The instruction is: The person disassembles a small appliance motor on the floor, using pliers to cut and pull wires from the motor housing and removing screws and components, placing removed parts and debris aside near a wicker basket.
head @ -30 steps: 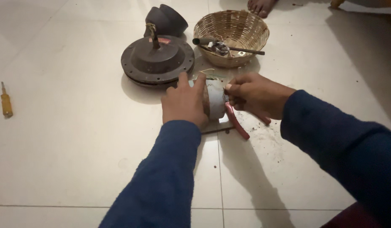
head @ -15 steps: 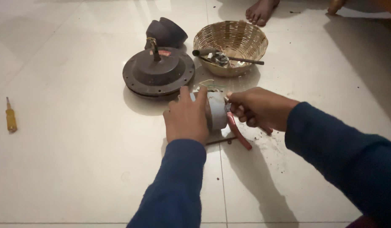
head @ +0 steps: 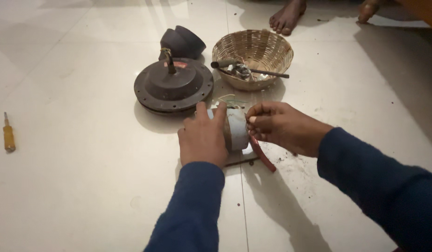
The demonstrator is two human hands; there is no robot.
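Two hands meet at the middle of our view, on a pale tiled floor that fills nearly everything we see. Largest of the things on it is a dark round motor housing with a short shaft standing up from its centre, lying far of our hands and a little to the left. Just right of it sits a woven basket with a dark-handled tool and some metal bits inside. A dark cup-shaped cover lies on its side just beyond the housing, touching or nearly touching it; we cannot tell which.

Our left hand is closed around the left side of a grey cylinder, fingers spread over its top. Our right hand pinches at the cylinder's right face with curled fingertips; whether it grips the cylinder itself or something small on it, we cannot tell. Thin wires rise from the cylinder's far edge. A red-handled tool lies on the floor under the right hand, near side. Far off at the left edge lies a small yellow screwdriver. Someone's bare foot shows beyond the basket.
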